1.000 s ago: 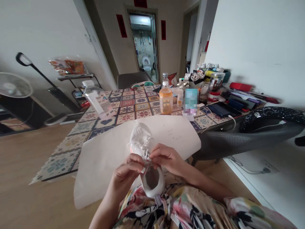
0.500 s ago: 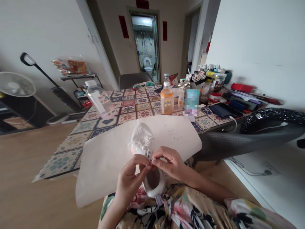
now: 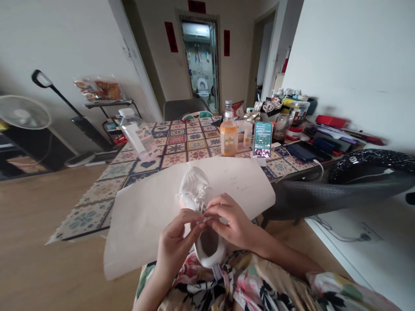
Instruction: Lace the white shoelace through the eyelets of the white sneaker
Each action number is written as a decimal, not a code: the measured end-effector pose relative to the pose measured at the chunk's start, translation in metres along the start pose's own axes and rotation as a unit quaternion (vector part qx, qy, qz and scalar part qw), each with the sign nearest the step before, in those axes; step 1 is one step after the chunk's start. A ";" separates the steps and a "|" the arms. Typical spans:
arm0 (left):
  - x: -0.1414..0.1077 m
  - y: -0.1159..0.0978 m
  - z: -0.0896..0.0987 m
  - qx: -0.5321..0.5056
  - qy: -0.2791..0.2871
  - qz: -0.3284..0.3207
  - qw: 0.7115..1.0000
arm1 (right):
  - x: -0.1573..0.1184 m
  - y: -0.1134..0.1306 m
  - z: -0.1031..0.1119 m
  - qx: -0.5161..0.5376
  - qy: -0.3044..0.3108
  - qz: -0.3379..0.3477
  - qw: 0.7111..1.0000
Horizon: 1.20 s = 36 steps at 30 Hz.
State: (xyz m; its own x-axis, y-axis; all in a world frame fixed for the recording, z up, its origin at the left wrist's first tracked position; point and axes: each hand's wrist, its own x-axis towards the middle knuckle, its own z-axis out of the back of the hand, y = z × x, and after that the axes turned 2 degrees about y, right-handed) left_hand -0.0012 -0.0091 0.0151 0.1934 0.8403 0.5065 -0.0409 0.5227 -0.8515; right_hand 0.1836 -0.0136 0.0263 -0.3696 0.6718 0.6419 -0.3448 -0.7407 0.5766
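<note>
A white lace-up sneaker (image 3: 196,199) sits in the person's lap, toe pointing away and its open collar (image 3: 210,247) toward the body, resting against a floral dress (image 3: 246,287) and over a large sheet of white paper (image 3: 152,216). The left hand (image 3: 178,242) and right hand (image 3: 228,220) meet over the shoe's throat, both narrowly closed, their fingertips seeming to pinch a white lace (image 3: 202,211), though the exact hold is too small to tell. The step in hand looks like threading or adjusting the lace, and the next move would seem to call for a steady, even draw through the eyelets. Beyond the paper stands a table with a patterned tile-print cover (image 3: 191,144), bearing an orange drink bottle (image 3: 228,138), a smartphone (image 3: 262,139) propped upright and a clear plastic bottle (image 3: 138,139). A doorway (image 3: 201,60) shows farther off.
</note>
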 end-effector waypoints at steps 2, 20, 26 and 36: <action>0.001 -0.001 0.000 0.012 -0.003 -0.004 1.000 | 0.000 -0.001 -0.002 0.010 0.000 -0.019 1.000; 0.001 0.003 0.001 0.023 -0.007 0.047 0.999 | -0.003 -0.002 -0.006 -0.078 -0.011 0.128 0.989; 0.000 0.009 -0.001 -0.089 0.007 0.129 0.988 | -0.001 -0.002 0.002 -0.204 0.034 0.179 0.962; 0.006 0.013 0.005 -0.089 0.022 0.109 0.990 | 0.001 0.000 0.000 -0.170 -0.041 0.209 0.962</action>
State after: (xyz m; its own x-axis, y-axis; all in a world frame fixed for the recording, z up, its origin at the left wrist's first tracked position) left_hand -0.0050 0.0034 0.0078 0.2408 0.9215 0.3047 0.0856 0.2926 -0.9524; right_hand 0.1832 -0.0130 0.0272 -0.4717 0.3030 0.8280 -0.4485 -0.8910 0.0706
